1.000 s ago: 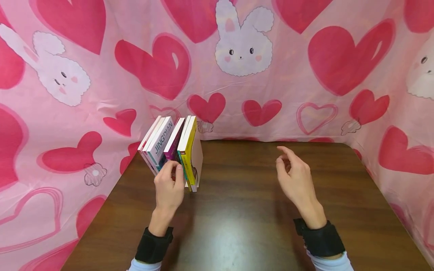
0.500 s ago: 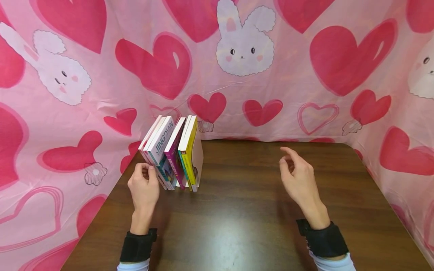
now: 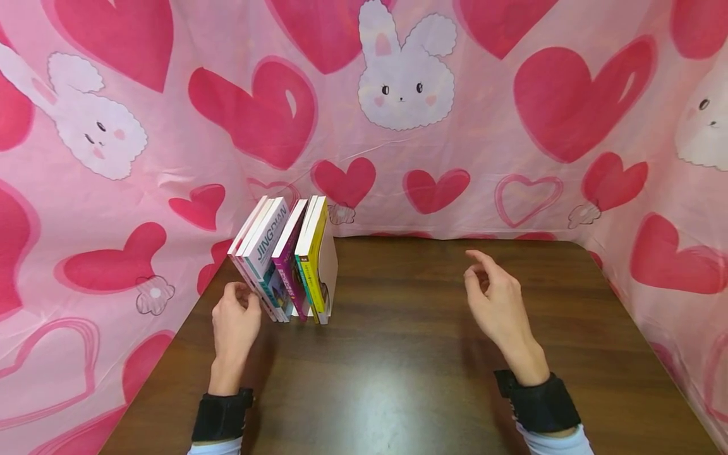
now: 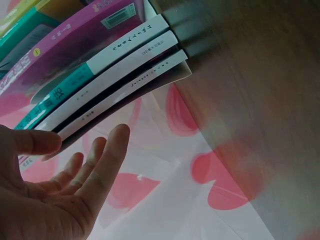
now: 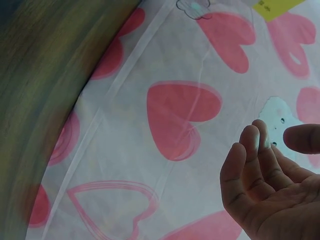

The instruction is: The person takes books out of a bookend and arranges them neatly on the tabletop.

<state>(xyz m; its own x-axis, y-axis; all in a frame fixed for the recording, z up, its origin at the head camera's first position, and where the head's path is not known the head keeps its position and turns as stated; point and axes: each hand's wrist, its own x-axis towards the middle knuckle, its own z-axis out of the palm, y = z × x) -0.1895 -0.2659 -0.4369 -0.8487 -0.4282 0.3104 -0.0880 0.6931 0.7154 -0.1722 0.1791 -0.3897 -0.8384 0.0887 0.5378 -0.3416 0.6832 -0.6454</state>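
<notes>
My left hand hovers at the left end of a row of books, fingers loosely bent and holding nothing. In the left wrist view its thumb overlaps the thin white books; whether it touches them I cannot tell. The row also has a white book marked JINGDIAN, a purple book leaning left, and a yellow book beside a teal spine. A pale upright panel stands at the right end. Far to the right, my right hand hangs above the table, fingers relaxed, holding nothing.
The brown wooden table extends in front of and to the right of the books. A pink cloth with hearts and rabbits encloses its back and sides.
My left hand has moved left, from in front of the purple book to the row's left end, uncovering the spines. The books stand as before; my right hand has barely moved.
</notes>
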